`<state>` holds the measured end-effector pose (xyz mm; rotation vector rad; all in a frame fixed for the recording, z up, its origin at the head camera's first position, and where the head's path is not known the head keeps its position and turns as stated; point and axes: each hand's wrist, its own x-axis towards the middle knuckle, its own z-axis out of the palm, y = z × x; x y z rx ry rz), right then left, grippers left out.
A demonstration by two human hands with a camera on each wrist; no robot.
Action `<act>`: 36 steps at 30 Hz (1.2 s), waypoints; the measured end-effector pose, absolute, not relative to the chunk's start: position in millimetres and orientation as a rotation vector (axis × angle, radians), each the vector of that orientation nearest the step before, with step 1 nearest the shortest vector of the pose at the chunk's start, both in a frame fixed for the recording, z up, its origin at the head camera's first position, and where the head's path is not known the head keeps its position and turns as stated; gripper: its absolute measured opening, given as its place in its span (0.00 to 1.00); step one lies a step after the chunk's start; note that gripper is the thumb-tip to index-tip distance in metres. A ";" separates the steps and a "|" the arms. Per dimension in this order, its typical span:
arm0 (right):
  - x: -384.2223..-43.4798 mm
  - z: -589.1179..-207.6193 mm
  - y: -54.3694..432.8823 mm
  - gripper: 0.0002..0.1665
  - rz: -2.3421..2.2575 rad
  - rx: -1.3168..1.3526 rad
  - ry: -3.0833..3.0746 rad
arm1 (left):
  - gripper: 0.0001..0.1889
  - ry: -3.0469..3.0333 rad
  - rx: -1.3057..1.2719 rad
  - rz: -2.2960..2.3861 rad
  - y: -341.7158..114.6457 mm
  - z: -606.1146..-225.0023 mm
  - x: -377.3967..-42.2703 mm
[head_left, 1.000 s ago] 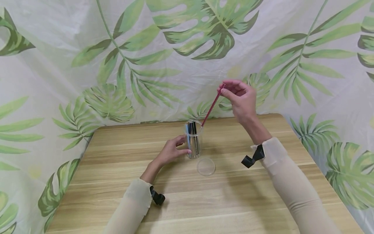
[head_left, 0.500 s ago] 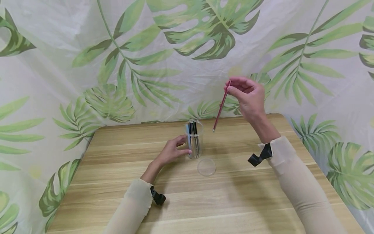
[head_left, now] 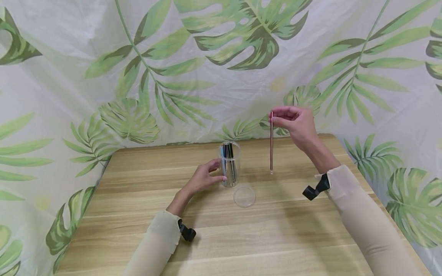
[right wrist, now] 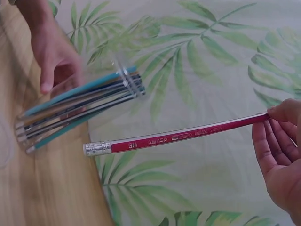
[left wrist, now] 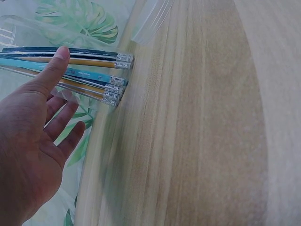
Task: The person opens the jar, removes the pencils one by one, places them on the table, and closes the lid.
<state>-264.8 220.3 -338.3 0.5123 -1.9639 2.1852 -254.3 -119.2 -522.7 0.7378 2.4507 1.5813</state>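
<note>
A red pencil (right wrist: 188,134) hangs nearly upright from my right hand (head_left: 298,124), pinched at its top between thumb and fingers. Its silver ferrule and eraser (right wrist: 97,149) point down, above the table. My left hand (head_left: 203,178) grips the clear plastic cup (head_left: 236,172) low on its side, thumb in front. Inside the cup stand several pencils (left wrist: 84,73), blue, dark and yellowish, with their eraser ends at the bottom. The round clear lid (head_left: 244,197) lies flat on the table just in front of the cup.
The wood-grain table (head_left: 155,245) stretches toward me on both sides. Behind it hangs a leaf-patterned cloth (head_left: 193,76), close to the table's far edge. Black camera mounts (head_left: 188,232) are strapped at both wrists.
My right hand has drawn the red pencil away from the cup's rim to the right, then lowered it; the pencil has swung from slanted to upright. The left hand and cup stay put.
</note>
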 end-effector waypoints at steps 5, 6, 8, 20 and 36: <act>-266.4 -354.3 227.1 0.12 2.231 0.452 -2.021 | 0.39 2.450 0.732 1.560 -118.4 -513.3 -250.2; -266.8 -358.0 227.9 0.12 2.251 0.446 -2.020 | 0.38 2.452 0.741 1.557 -118.1 -507.6 -246.9; -267.2 -364.8 228.8 0.13 2.286 0.436 -2.019 | 0.37 2.455 0.752 1.552 -117.7 -501.1 -243.6; -263.8 -403.4 233.4 0.18 2.313 0.326 -2.156 | 0.40 2.445 0.758 1.607 -123.0 -520.0 -252.4; -262.0 -477.3 235.2 0.21 2.251 0.123 -2.413 | 0.39 2.472 0.755 1.539 -123.6 -522.3 -254.1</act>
